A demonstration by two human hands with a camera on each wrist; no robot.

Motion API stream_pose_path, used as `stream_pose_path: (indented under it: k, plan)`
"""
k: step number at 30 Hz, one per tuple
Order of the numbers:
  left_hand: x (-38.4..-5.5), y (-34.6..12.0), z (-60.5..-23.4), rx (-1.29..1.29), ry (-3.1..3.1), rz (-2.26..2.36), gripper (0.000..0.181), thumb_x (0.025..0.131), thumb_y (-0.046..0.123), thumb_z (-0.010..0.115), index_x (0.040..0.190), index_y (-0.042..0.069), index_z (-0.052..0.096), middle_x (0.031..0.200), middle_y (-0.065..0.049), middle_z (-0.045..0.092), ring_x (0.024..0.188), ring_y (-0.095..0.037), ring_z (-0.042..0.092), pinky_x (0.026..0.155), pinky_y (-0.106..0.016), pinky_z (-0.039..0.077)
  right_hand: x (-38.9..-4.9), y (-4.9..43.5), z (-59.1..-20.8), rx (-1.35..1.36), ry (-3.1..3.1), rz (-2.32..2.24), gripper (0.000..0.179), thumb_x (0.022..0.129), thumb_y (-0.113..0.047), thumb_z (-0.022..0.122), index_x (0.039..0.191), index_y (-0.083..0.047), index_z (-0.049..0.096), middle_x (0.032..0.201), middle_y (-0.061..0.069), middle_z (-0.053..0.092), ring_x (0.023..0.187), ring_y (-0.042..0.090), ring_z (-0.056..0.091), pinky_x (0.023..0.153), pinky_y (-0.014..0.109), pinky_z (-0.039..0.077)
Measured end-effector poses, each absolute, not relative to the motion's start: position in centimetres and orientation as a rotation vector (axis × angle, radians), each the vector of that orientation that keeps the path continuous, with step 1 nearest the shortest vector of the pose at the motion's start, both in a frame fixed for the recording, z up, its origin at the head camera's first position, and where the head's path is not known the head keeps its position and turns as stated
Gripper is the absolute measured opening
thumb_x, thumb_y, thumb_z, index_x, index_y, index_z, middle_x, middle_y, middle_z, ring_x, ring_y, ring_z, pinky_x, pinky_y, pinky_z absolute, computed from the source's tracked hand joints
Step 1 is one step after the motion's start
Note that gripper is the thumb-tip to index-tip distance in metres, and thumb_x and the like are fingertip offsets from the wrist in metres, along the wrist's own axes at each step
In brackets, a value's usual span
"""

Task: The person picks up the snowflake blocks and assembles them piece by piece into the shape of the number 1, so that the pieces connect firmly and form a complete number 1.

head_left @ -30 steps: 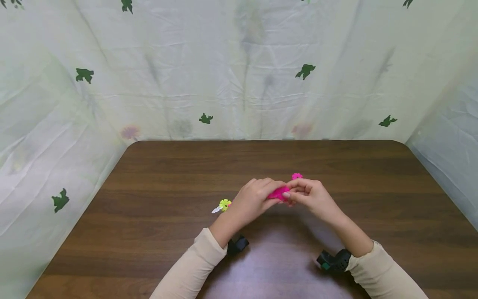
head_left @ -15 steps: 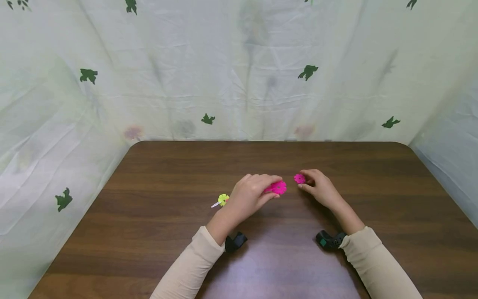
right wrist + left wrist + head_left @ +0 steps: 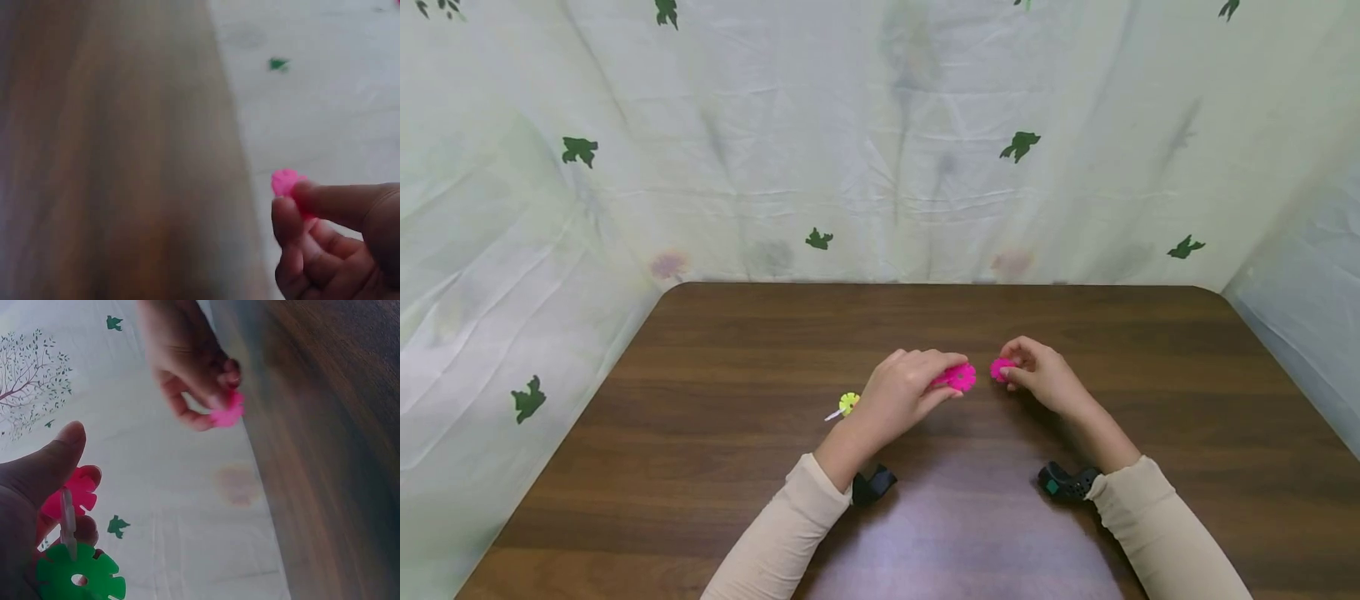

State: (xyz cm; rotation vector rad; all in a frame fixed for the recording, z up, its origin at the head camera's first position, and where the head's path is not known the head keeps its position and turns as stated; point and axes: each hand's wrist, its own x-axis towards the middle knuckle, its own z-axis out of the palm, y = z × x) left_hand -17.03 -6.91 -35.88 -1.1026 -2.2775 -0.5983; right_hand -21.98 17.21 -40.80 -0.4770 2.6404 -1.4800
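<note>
My left hand [image 3: 891,398] holds a linked chain of notched, flower-shaped plastic discs above the table. A pink disc [image 3: 962,377] sticks out past its fingertips. At the wrist side, a yellow disc [image 3: 849,404] and a white disc [image 3: 832,415] seen nearly edge-on show from behind the hand. The left wrist view also shows a green disc [image 3: 81,578] joined to a white one [image 3: 67,519]; the palm hides the rest. Between thumb and fingers, my right hand [image 3: 1041,379] pinches a single pink disc [image 3: 286,181], a short gap to the right of the chain.
The brown wooden table [image 3: 737,350] reaches back to a pale curtain [image 3: 850,150] with green leaf shapes. Black wrist cameras [image 3: 872,486] hang under both forearms, close above the tabletop.
The right hand left the chain's pink end, reached forward for the separate pink disc and took it. It now holds that disc slightly nearer the body. The left hand has barely moved.
</note>
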Motion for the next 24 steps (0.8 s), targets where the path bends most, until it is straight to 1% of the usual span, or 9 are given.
stream_pose_path:
  k: [3, 5, 8, 12, 17, 21, 24]
  plan:
    - [-17.0, -6.8, -35.9, -1.091, -2.268, -0.615, 0.038, 0.075, 0.025, 0.073, 0.108, 0.009, 0.062, 0.097, 0.002, 0.064, 0.084, -0.009, 0.057, 0.064, -0.023, 0.039, -20.9, 17.1, -38.7, -0.533, 2.503, -1.65, 0.021, 0.084, -0.006, 0.061, 0.101, 0.001, 0.052, 0.084, 0.015, 0.059, 0.072, 0.034, 0.06, 0.065, 0.039, 0.051]
    - [-17.0, -6.8, -35.9, -1.079, -2.263, -0.633, 0.039, 0.074, 0.024, 0.074, 0.108, 0.008, 0.062, 0.096, 0.001, 0.064, 0.084, -0.008, 0.057, 0.063, -0.023, 0.038, -20.1, 17.1, -37.3, -0.601, 2.468, -1.708, 0.021, 0.084, -0.008, 0.062, 0.1, 0.002, 0.053, 0.086, 0.017, 0.06, 0.075, 0.037, 0.06, 0.067, 0.04, 0.051]
    - [-17.0, -6.7, -35.9, -1.069, -2.264, -0.653, 0.039, 0.074, 0.023, 0.074, 0.108, 0.007, 0.062, 0.094, 0.001, 0.063, 0.082, -0.008, 0.056, 0.062, -0.023, 0.038, -19.0, 16.9, -35.6, -0.709, 2.459, -1.739, 0.018, 0.083, -0.008, 0.063, 0.096, 0.001, 0.056, 0.085, 0.019, 0.061, 0.074, 0.03, 0.061, 0.067, 0.036, 0.051]
    - [-16.8, -6.6, -35.7, -1.082, -2.267, -0.671, 0.038, 0.076, 0.024, 0.072, 0.108, 0.006, 0.061, 0.093, 0.001, 0.063, 0.08, -0.008, 0.055, 0.063, -0.023, 0.04, -17.9, 16.4, -34.4, -0.856, 2.436, -1.773, 0.012, 0.081, -0.002, 0.063, 0.092, 0.001, 0.058, 0.084, 0.019, 0.061, 0.072, 0.018, 0.062, 0.067, 0.03, 0.051]
    - [-16.5, -6.3, -35.5, -1.111, -2.255, -0.696, 0.037, 0.077, 0.023, 0.072, 0.108, 0.005, 0.061, 0.094, 0.0, 0.062, 0.079, -0.008, 0.055, 0.064, -0.022, 0.041, -17.2, 15.7, -34.2, -0.988, 2.43, -1.757, 0.013, 0.08, 0.003, 0.062, 0.091, -0.003, 0.061, 0.086, 0.011, 0.062, 0.076, 0.017, 0.063, 0.066, 0.03, 0.051]
    - [-16.4, -6.2, -35.5, -1.143, -2.243, -0.744, 0.037, 0.075, 0.019, 0.073, 0.106, 0.003, 0.061, 0.093, -0.002, 0.062, 0.076, -0.009, 0.055, 0.066, -0.022, 0.042, -16.9, 15.4, -34.3, -1.063, 2.506, -1.744, 0.014, 0.078, 0.004, 0.064, 0.088, -0.006, 0.064, 0.083, 0.007, 0.063, 0.072, 0.019, 0.061, 0.059, 0.027, 0.05]
    - [-16.3, -6.1, -35.6, -1.15, -2.248, -0.752, 0.036, 0.075, 0.019, 0.074, 0.104, 0.002, 0.062, 0.093, -0.002, 0.063, 0.075, -0.01, 0.056, 0.067, -0.022, 0.044, -16.9, 15.1, -34.6, -1.115, 2.542, -1.729, 0.014, 0.077, 0.004, 0.065, 0.086, -0.006, 0.065, 0.081, 0.007, 0.063, 0.069, 0.022, 0.059, 0.056, 0.026, 0.048]
